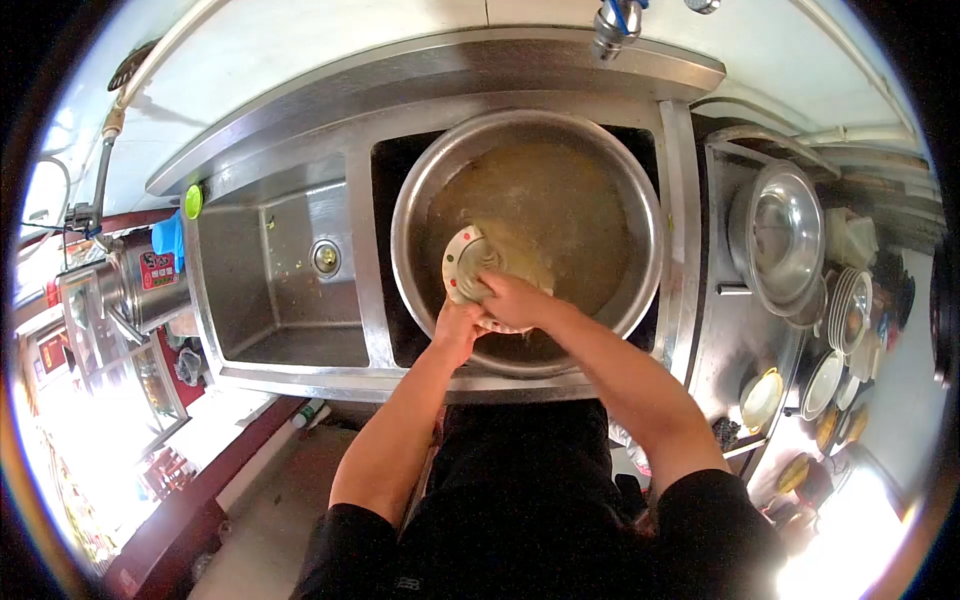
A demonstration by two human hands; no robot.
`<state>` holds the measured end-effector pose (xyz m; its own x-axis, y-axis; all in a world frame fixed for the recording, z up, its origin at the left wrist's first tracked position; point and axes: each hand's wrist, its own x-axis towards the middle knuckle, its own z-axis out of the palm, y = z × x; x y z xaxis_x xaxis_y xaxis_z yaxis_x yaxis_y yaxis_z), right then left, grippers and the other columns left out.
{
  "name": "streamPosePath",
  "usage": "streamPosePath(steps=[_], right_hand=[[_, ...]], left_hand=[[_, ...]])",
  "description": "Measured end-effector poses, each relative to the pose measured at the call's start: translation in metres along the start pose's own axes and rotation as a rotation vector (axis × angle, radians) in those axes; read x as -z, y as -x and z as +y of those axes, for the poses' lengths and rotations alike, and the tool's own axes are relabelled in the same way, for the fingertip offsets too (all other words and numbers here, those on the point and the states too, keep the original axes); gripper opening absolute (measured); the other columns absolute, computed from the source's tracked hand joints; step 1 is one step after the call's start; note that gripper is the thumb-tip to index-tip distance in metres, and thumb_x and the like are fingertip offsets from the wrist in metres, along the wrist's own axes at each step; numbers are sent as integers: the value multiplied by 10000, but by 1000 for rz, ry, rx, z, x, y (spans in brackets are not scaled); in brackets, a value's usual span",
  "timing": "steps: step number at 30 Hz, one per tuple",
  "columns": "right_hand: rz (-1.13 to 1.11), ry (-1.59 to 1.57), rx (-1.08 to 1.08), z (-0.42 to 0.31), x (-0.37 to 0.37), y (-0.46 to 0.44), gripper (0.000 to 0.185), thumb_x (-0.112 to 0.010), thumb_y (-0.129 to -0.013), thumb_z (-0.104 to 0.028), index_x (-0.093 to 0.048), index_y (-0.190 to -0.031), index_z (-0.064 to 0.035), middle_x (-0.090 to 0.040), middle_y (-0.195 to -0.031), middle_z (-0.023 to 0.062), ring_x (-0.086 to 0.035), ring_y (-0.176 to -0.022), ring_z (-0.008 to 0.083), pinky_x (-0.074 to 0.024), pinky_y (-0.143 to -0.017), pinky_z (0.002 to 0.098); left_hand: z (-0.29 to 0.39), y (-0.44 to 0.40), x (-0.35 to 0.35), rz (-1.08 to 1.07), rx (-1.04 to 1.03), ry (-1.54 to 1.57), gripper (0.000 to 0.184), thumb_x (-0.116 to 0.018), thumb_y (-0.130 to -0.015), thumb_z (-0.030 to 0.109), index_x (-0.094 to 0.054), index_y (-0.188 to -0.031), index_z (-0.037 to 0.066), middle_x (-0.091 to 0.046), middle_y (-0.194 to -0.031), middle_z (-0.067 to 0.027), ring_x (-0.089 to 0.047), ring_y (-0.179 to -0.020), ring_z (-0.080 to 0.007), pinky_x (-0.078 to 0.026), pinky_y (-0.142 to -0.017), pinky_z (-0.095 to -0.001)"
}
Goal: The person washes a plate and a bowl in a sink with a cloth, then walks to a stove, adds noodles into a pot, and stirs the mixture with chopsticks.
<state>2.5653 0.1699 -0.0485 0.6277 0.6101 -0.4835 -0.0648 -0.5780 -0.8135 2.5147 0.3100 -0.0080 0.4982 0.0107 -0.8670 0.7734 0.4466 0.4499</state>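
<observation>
A large round metal basin [410, 240] of cloudy brownish water [560, 200] sits in the right-hand sink bay. Over its near left part, a pale bowl [462, 250] with red and green dots on its rim is tilted toward me. My left hand [460, 328] grips the bowl by its near edge. Curled inside the bowl, my right hand [515, 302] presses on its inner face. Whatever that hand may hold is hidden by the fingers; a greyish, ridged patch shows beside them.
Left of the basin is a steel sink [300, 300] with a drain [326, 257] and food scraps. A tap [614, 30] hangs above the back edge. On the right are a metal bowl [785, 240], stacked plates [850, 310] and a yellowish dish [762, 400]. A green cup [193, 202] stands at the left.
</observation>
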Motion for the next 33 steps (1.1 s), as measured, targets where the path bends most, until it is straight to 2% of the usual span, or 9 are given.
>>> streamPosePath(steps=[5,7,10,15,23,25,28,30,33], right_hand=[[404,-81,55,-9,14,-37,617,-656,-793,-238,-414,-1337,-76,-555,-1260,220,-524,-1182,389,-409,-971,571],[182,353,-158,-20,54,-15,547,-658,-811,-245,-461,-1298,-95,-519,-1330,176,-476,-1242,372,-417,-983,536],[317,657,-24,9,51,8,524,-673,-754,-174,-507,-1244,-92,-588,-1150,167,-552,-1104,372,-431,-957,463],[-7,449,45,-14,35,51,595,-685,-758,-220,-484,-1295,-61,-548,-1220,165,-490,-1178,391,-407,-993,492],[175,257,301,-32,25,45,526,-663,-852,-272,-518,-1279,-2,-579,-1165,264,-564,-1107,404,-429,-998,405],[314,-281,21,-49,50,55,536,-638,-887,-278,-482,-1296,31,-595,-1196,248,-592,-1099,370,-463,-969,402],[429,-894,-36,-39,68,55,521,-610,-921,-309,-480,-1330,-14,-591,-1251,184,-584,-1137,314,-463,-961,442],[440,-1197,-93,-32,76,60,517,-603,-925,-324,-487,-1328,-21,-593,-1251,172,-584,-1137,305,-466,-968,444],[430,-1637,-179,-20,71,60,531,-605,-920,-364,-499,-1326,-39,-587,-1257,161,-584,-1138,299,-469,-976,448]], left_hand=[[4,14,-8,-34,53,100,476,-500,-815,-34,-423,-1271,79,-564,-1157,-105,-620,-997,-251,-552,-812,-413],[4,13,-6,-25,12,69,472,-503,-825,-20,-417,-1276,89,-556,-1186,-104,-613,-1020,-263,-540,-850,-437],[10,15,-4,12,-52,53,477,-508,-839,-4,-406,-1292,105,-548,-1219,-102,-604,-1048,-280,-529,-884,-462],[21,14,-7,37,-78,-10,459,-501,-883,37,-391,-1322,116,-548,-1232,-97,-600,-1057,-265,-534,-857,-447],[36,8,-5,25,-17,-115,554,-458,-963,453,-396,-1368,80,-541,-1234,-105,-557,-1123,-264,-450,-958,-439],[56,26,-15,-28,-97,-302,856,-491,-884,645,-243,-1492,96,-407,-1396,-169,-410,-1305,-310,-300,-1090,-494],[47,12,-12,29,-204,-282,933,-498,-875,658,-132,-1531,105,-284,-1496,-179,-332,-1368,-314,-268,-1105,-523],[39,8,-11,89,-135,-225,819,-442,-933,598,-167,-1522,101,-244,-1536,-168,-296,-1396,-304,-258,-1119,-506],[31,4,-4,-297,32,457,543,-330,-1024,416,-345,-1441,70,-422,-1443,-155,-403,-1334,-309,-312,-1115,-490]])
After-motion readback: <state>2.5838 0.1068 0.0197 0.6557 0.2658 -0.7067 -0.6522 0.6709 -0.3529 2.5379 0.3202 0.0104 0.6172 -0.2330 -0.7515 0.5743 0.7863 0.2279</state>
